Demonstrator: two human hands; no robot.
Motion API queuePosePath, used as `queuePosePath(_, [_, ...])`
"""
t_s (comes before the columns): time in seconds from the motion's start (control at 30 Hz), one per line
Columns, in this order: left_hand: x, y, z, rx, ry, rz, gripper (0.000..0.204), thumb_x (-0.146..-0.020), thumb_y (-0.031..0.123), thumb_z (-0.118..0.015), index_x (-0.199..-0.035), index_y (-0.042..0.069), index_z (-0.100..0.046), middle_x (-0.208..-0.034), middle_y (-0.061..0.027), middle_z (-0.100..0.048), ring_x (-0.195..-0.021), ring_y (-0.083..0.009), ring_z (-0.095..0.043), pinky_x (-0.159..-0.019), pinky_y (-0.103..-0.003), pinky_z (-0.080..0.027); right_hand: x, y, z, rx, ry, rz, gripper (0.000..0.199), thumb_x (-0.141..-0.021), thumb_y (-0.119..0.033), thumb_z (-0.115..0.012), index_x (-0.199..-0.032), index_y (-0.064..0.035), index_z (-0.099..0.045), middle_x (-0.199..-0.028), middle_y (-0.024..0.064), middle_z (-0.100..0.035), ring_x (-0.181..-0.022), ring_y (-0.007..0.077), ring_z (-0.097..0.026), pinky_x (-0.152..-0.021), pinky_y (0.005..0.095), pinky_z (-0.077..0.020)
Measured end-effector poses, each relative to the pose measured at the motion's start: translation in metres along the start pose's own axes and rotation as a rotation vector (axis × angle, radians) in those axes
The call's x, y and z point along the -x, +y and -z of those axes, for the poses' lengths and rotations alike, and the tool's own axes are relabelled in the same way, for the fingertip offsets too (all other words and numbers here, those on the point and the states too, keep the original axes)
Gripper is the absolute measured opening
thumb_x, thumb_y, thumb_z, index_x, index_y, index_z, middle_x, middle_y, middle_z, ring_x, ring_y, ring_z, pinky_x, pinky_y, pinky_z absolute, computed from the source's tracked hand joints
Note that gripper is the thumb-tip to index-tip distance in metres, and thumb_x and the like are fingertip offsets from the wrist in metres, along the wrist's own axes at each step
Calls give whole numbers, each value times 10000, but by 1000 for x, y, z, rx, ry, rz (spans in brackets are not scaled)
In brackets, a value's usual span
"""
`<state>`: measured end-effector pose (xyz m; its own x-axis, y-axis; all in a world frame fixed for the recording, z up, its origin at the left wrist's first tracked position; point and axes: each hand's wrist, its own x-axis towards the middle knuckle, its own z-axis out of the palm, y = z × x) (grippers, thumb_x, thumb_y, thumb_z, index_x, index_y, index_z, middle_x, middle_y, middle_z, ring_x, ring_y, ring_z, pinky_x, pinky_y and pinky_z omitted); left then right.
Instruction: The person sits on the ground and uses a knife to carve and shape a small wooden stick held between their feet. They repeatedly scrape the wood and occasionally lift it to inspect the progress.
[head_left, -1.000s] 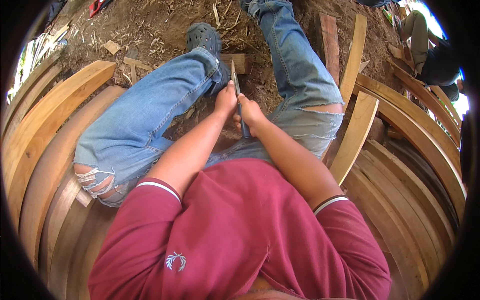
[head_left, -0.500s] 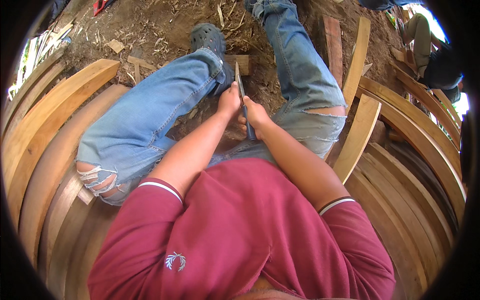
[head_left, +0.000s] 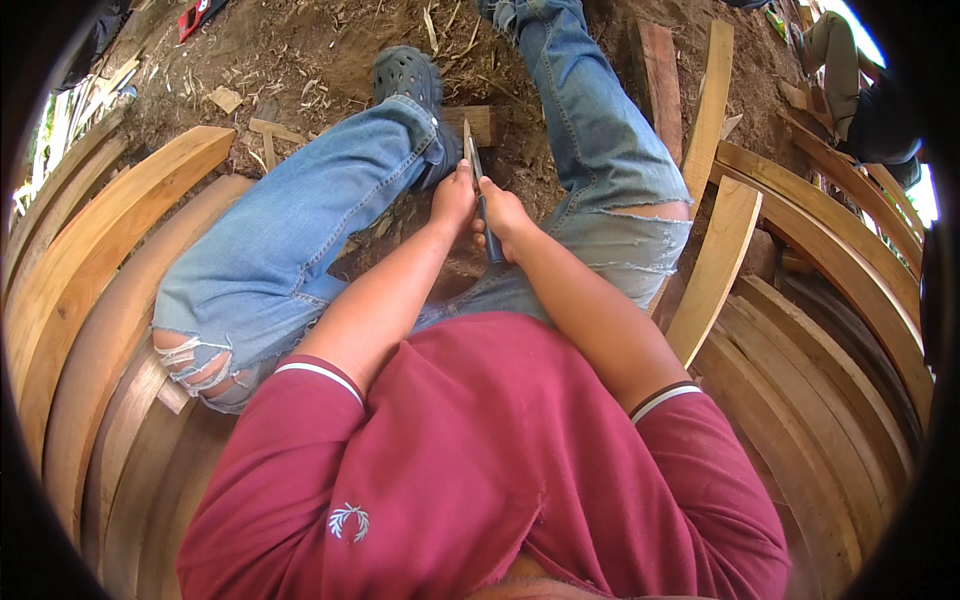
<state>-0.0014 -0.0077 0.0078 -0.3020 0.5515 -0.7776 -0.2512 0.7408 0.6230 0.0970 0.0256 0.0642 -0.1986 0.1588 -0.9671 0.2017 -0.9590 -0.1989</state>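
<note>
I sit on curved wooden planks with my legs in torn blue jeans stretched out over bare dirt. My left hand (head_left: 453,200) and my right hand (head_left: 503,217) meet between my knees. Both grip a long knife (head_left: 472,160) with a dark handle. Its thin blade points away from me toward a small wooden block (head_left: 478,120) on the ground beside my dark clog shoe (head_left: 408,78). What the blade tip touches is hidden by my hands.
Stacks of curved wooden planks (head_left: 110,240) lie to my left, and more curved planks (head_left: 830,300) lie to my right. A straight board (head_left: 660,85) and wood chips lie on the dirt ahead. Another person (head_left: 860,90) sits at the upper right.
My hands and the knife have shifted slightly forward toward the wooden block. My legs stay as they were.
</note>
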Motion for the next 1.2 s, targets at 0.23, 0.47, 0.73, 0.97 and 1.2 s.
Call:
queuePosePath(0.23, [-13,-12,1,-35,2,0,595,-1045,478,-356,-890,-8,-663,-817,-162,-666,-761,-286,-620,-749,-426,-466,17,6,2,-45,-73,-31,423,-1034,-532,-365,-906,-136,-442,-570,37,-441,-418,182,-435,-405,342,-384])
queuePosePath(0.47, [-8,-12,-2,-24,44,-54,615,-1043,488,-355,-898,-24,-664,-834,-173,-673,-775,-292,-625,-757,-432,-468,12,4,-6,20,-6,-15,446,-1032,-546,-364,-898,-129,-449,-570,31,-440,-417,180,-431,-403,353,-381])
queuePosePath(0.73, [-1,-1,0,22,30,-18,592,-1038,491,-386,-898,-16,-659,-780,-130,-650,-720,-238,-597,-700,-405,-467,-4,2,3,-3,-72,-11,404,-1035,-518,-355,-1017,-132,-474,-609,37,-473,-449,180,-455,-420,360,-400])
queuePosePath(0.97, [-3,-2,0,25,6,0,576,-1040,488,-390,-896,-1,-660,-747,-105,-625,-692,-209,-574,-677,-378,-460,7,2,-1,-7,-34,-16,406,-1035,-535,-350,-1043,-147,-468,-593,31,-459,-439,176,-439,-414,343,-388])
queuePosePath(1.2, [-9,-10,0,72,-3,21,581,-1042,488,-378,-895,2,-660,-777,-119,-641,-709,-235,-593,-693,-395,-463,13,6,0,22,-56,-14,419,-1032,-546,-354,-1017,-147,-478,-598,29,-461,-445,173,-437,-427,346,-387])
